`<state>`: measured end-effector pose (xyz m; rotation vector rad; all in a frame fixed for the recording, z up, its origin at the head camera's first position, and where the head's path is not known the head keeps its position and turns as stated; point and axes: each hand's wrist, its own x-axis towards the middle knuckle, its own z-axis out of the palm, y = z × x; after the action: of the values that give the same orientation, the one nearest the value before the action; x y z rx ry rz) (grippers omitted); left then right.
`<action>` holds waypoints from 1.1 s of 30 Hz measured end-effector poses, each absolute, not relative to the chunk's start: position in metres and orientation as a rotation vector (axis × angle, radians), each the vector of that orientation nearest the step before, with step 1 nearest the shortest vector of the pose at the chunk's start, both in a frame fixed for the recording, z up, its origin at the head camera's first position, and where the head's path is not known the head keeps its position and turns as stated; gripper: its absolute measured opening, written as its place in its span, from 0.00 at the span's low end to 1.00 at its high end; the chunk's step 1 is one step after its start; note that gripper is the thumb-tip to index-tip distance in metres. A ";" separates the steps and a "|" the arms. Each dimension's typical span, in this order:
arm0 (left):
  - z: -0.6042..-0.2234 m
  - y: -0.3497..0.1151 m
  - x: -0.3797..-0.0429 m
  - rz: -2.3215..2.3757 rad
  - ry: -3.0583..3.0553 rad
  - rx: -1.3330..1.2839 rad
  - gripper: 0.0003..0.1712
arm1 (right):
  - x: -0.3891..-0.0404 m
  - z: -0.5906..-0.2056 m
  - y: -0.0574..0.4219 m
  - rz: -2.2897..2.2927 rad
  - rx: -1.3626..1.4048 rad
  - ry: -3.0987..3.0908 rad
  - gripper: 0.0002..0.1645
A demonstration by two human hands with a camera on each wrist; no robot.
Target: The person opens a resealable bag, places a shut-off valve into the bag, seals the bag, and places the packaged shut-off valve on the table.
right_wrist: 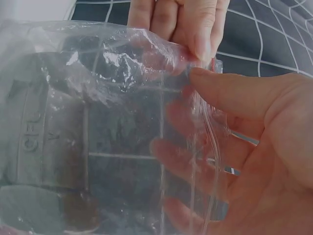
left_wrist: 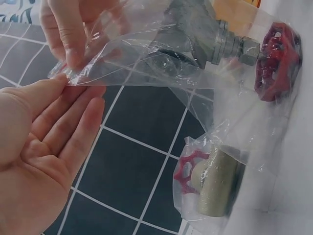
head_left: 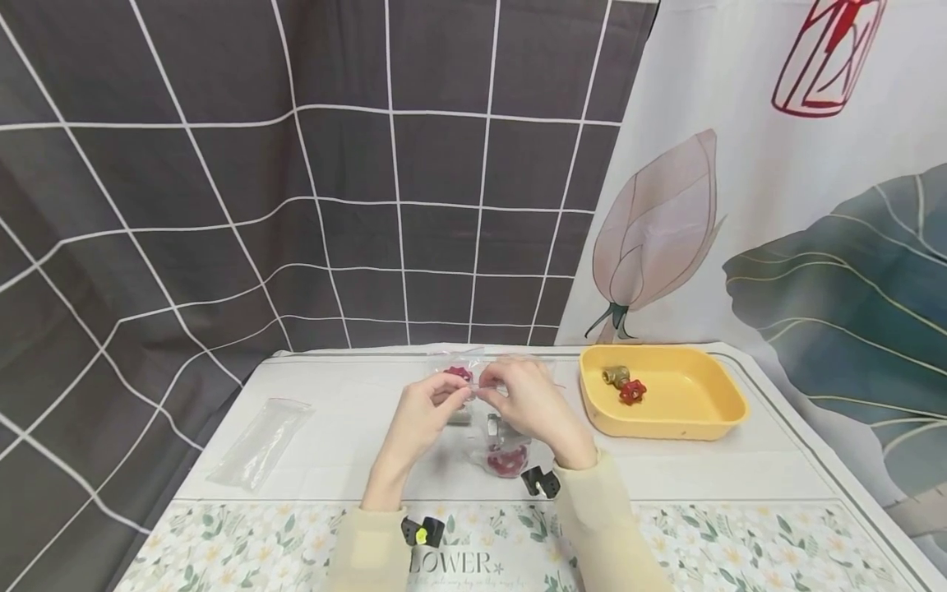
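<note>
"Where is the clear bag (left_wrist: 132, 71)?"

"Between the two hands, over the white table (head_left: 762, 481); the left hand (head_left: 422, 415) pinches its mouth by the thumb, its other fingers loose; the right hand (head_left: 528, 403) pinches the same edge just beside, fingers showing through crinkled film."

"And inside it?"

"A grey metal valve (left_wrist: 212, 46) with raised lettering and a scalloped red handwheel (left_wrist: 278, 61); whether the wheel touches the table is hard to tell."

"Anything behind?"

"A second bag (left_wrist: 182, 208) round a dull yellow-green valve (left_wrist: 217, 188); the hands partly cover it from the head view."

"Farther out?"

"On the right, a smooth yellow tray (head_left: 666, 432) with rounded corners, a brass valve (head_left: 616, 377) in its left part; on the left, a flat plastic bag (head_left: 262, 444); in front, a floral mat (head_left: 740, 543); beyond, a dark gridded curtain (head_left: 436, 156)."
</note>
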<state>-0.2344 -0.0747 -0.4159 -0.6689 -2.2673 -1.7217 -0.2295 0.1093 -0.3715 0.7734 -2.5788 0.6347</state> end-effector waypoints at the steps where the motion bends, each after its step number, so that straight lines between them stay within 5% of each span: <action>1: -0.416 -0.075 -0.234 -1.717 -2.272 -0.674 0.04 | -0.230 -0.372 0.110 0.644 0.780 -2.578 0.05; 33: -0.388 -0.066 -0.211 -1.704 -2.299 -0.656 0.04 | -0.231 -0.372 0.115 0.772 0.850 -2.557 0.02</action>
<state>-0.2113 -0.0663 -0.3881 -0.6558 -2.2987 -1.7040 -0.2311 0.1152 -0.3723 0.8505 -2.5573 0.7717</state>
